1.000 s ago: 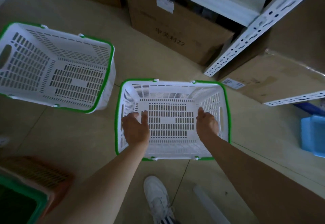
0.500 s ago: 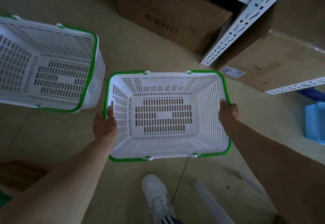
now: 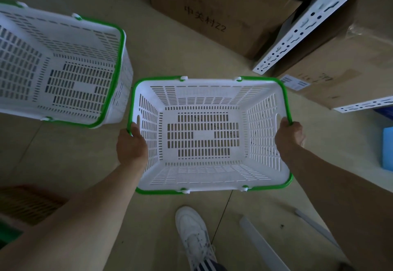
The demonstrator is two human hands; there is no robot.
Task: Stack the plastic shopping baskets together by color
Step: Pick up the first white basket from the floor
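right now both hands are clamped on one white basket with a green rim (image 3: 209,134), held open side up in the middle of the view over the floor (image 3: 174,53): the left hand (image 3: 131,146) grips the left short edge just below the handle slot, thumb hooked over the rim, and the right hand (image 3: 289,135) is closed round the right short edge in the same way. its slotted bottom and walls are bare inside. a second white basket with a green rim (image 3: 63,68) sits to the left and a little farther off, also open side up and turned at a slight angle; its near corner lies just beside the held basket's far left corner (whether the two touch i cannot tell). at the lower left edge a brown-orange basket (image 3: 29,202) shows dimly, and a blue basket (image 3: 388,149) is cut off by the right edge. cardboard boxes (image 3: 221,11) and a white shelf upright (image 3: 314,19) stand beyond. below the held basket a white shoe (image 3: 194,234) rests on the floor.
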